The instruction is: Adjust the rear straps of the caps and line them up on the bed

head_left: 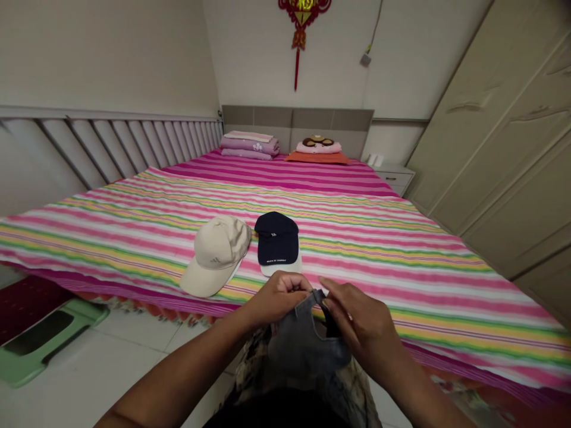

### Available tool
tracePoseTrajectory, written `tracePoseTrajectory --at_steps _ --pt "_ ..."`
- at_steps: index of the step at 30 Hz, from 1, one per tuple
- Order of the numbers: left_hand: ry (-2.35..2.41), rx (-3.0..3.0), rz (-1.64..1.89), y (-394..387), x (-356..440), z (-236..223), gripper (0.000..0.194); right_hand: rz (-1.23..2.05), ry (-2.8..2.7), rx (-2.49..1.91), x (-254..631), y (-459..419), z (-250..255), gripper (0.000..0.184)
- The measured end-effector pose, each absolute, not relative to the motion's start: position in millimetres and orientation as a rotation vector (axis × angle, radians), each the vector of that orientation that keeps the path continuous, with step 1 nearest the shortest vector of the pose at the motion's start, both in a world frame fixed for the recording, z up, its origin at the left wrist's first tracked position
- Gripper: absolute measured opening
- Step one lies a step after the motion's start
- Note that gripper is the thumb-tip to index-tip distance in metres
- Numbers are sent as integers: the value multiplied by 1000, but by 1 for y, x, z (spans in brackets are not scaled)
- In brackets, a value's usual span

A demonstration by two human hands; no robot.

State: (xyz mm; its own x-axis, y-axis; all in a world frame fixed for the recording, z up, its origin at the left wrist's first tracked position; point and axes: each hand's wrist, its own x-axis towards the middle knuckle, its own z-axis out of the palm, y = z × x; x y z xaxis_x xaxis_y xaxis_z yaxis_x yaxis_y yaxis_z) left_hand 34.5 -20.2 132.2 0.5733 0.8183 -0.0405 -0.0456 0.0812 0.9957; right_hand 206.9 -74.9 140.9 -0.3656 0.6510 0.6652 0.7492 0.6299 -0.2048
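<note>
Over the bed's near edge, a grey baseball cap (297,342) hangs between my two hands, its back opening and strap facing up. My left hand (282,296) is closed on the strap end at the cap's left side. On the other side of the opening, my right hand (357,312) pinches the strap with its fingers bent. A navy cap with a white brim (277,238) lies on the bed just beyond my left hand. Left of it rests a beige cap (218,249), brim pointing toward the near left.
A striped sheet (379,238) covers the bed. Folded purple bedding (250,147) and a pink and orange stack (317,151) sit by the headboard (259,116). A green stool (49,339) stands at the lower left; a wardrobe (504,137) is on the right.
</note>
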Motion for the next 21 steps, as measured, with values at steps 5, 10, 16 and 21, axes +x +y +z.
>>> tracePoseTrajectory --at_steps 5,10,16,21 --pt "760 1364 729 -23 37 133 23 -381 -2166 -1076 201 -77 137 18" --pt "733 1365 740 -25 36 133 25 -186 -2081 -1211 201 -76 136 16" --pt "684 1305 754 -23 35 127 24 1155 -1417 -1128 201 -65 133 18" --pt "701 1236 746 -22 36 126 24 597 -1766 -1137 204 -66 137 23"
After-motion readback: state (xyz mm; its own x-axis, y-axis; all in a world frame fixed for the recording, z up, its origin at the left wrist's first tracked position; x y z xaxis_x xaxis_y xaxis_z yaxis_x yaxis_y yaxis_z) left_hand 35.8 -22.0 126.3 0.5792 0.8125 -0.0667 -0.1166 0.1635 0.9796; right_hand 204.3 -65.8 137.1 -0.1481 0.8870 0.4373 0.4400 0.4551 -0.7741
